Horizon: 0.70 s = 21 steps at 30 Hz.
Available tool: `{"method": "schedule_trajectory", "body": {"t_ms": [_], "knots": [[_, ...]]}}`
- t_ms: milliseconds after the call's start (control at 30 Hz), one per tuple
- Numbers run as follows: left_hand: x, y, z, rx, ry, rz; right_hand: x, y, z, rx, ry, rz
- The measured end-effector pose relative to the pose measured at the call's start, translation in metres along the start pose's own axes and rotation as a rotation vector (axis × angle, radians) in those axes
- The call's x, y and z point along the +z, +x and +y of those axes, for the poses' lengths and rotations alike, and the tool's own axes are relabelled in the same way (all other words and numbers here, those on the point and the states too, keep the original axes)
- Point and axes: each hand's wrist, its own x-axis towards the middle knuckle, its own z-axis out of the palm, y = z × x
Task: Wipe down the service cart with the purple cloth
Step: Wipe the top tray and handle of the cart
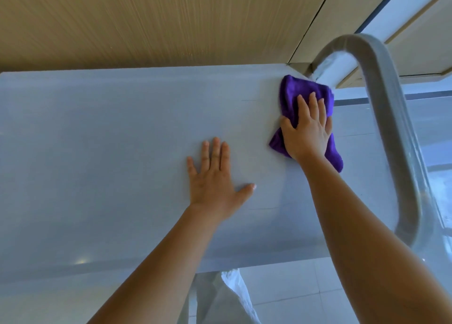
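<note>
The service cart's flat grey top (110, 152) fills most of the view. A crumpled purple cloth (297, 93) lies near the top's far right corner, close to the curved grey handle (389, 118). My right hand (305, 130) presses down on the cloth with straight fingers, the cloth showing above and below the palm. My left hand (215, 176) rests flat on the bare top near the middle, fingers straight and thumb spread, about a hand's width left of the cloth.
A wood-grain wall (159, 22) runs just behind the cart's far edge. The handle loops past the right end of the cart. Pale floor tiles (305, 294) show below the near edge, with white fabric (227, 299) hanging there.
</note>
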Motion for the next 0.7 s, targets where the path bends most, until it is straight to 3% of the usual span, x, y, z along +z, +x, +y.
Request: {"method": "schedule_trajectory", "body": {"t_ms": [133, 333, 500, 700], "knots": [[-0.006, 0.000, 0.008, -0.045, 0.002, -0.057, 0.004, -0.043, 0.014, -0.042, -0.011, -0.018], [-0.014, 0.000, 0.014, -0.076, 0.006, -0.110, 0.003, -0.113, 0.037, -0.081, 0.197, 0.039], [-0.020, -0.010, 0.042, -0.014, -0.070, -0.118, -0.045, -0.153, 0.025, 0.209, 0.549, 0.109], [-0.013, -0.034, 0.085, 0.215, -0.191, -0.103, -0.132, -0.200, 0.007, 0.298, 0.892, 0.536]]}}
